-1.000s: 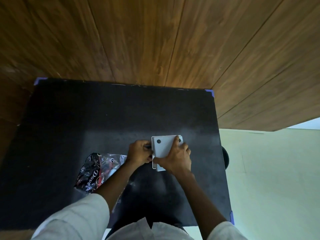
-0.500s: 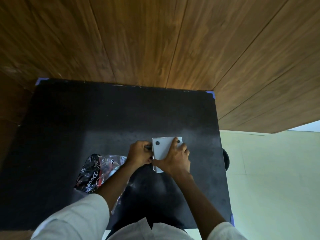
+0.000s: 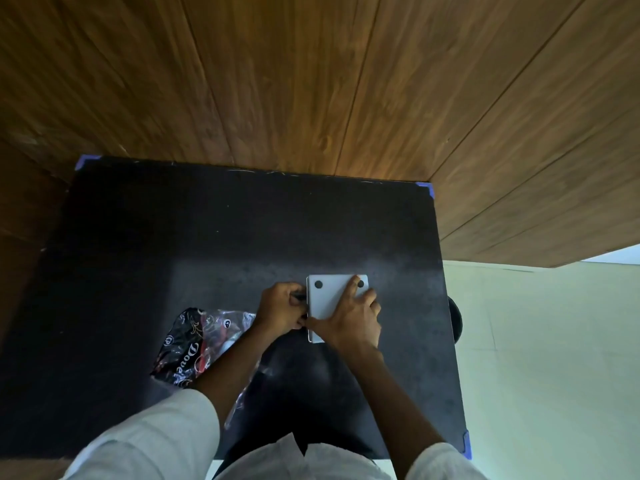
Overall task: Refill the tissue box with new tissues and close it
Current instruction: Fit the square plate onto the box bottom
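Box (image 3: 330,299) sits bottom-up on the desk (image 3: 207,237), near its right edge, two dark feet showing on the pale base. I have my right hand (image 3: 349,320) flat on that base, fingers spread, I judge to pin it while the panel seats. My left hand (image 3: 282,308) is curled against the box's left side, fingers together on something dark and small; whether it is a latch I cannot tell. An empty-looking tissue wrapper (image 3: 194,344) lies just left of my left arm, toward the near edge.
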